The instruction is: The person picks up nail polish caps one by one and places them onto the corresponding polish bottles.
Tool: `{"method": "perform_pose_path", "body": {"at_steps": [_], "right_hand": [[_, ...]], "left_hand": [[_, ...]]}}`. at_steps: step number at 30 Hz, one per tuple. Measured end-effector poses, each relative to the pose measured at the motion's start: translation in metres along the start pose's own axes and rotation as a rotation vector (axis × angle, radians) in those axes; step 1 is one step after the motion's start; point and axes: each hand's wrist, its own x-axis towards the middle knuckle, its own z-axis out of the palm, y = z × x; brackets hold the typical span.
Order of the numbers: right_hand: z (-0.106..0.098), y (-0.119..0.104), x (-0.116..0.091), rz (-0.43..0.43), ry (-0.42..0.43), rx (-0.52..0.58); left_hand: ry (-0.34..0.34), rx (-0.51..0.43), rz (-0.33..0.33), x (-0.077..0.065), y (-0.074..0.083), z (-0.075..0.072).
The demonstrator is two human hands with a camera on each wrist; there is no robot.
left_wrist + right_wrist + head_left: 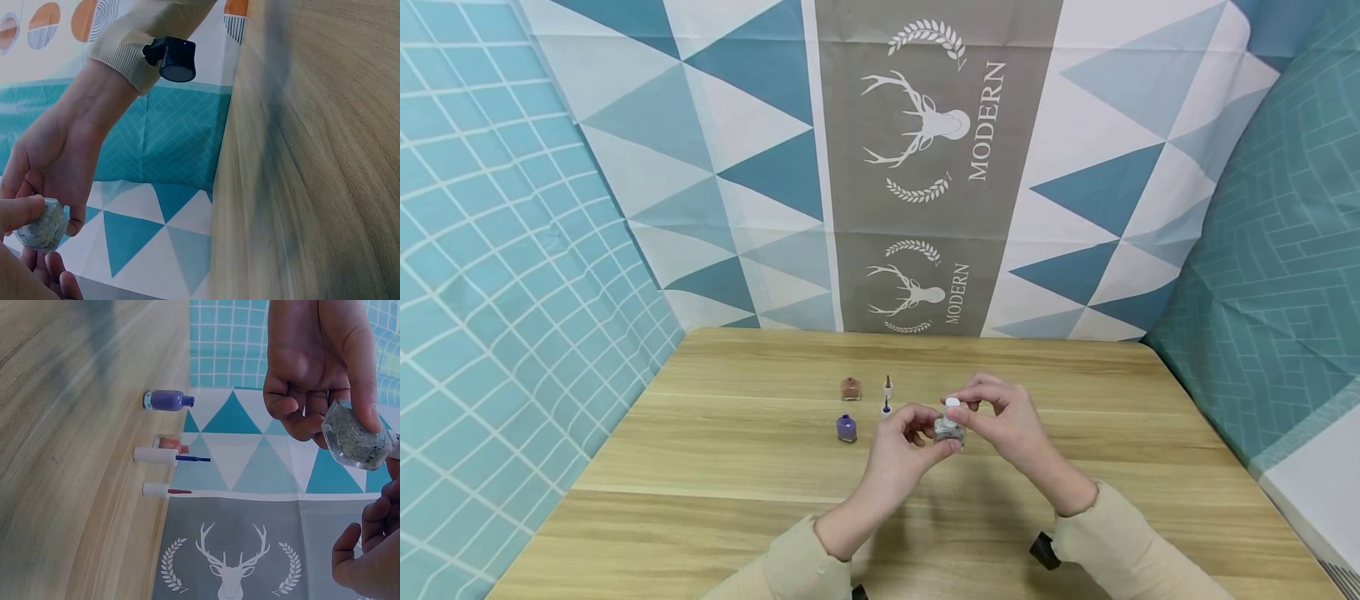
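Note:
My left hand (897, 448) grips a nail polish bottle (949, 432) between thumb and fingers, above the table. Speckled grey-green polish shows through its faceted glass (355, 440). From the right, my right hand (1009, 419) pinches the white cap (952, 403) on top of this bottle. In the left wrist view the bottle (42, 230) sits partly behind a thumb. Whether the cap is screwed tight I cannot tell. Left of the hands, an uncapped purple nail polish bottle (846, 429) and an uncapped brownish-pink one (851, 390) stand upright on the table.
Two white brush caps stand on the wooden table (722, 450), bristles up: one with a dark blue brush (155, 456), one with a reddish-brown brush (156, 489). Behind the table hangs a patterned cloth (752, 167). Black wrist-camera mounts (1044, 551) sit by the sleeves.

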Motion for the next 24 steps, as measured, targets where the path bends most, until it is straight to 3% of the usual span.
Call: {"method": "perform_pose_path", "body": {"at_steps": [6,13,19,24], "right_hand": [[0.0,0.016,0.0,0.034,0.001,-0.014],[-0.006,0.021,0.004,0.075,-0.091,-0.022],[-0.017,0.02,0.011,0.132,-0.104,0.002],[-0.03,0.02,0.017,0.181,-0.083,-0.02]], "left_hand": [[0.001,0.009,-0.002,0.001,-0.002,0.0],[-0.028,0.063,-0.004,0.003,-0.003,-0.005],[-0.091,0.088,0.049,0.005,0.0,-0.018],[-0.112,0.172,0.131,0.006,0.003,-0.035]]}}
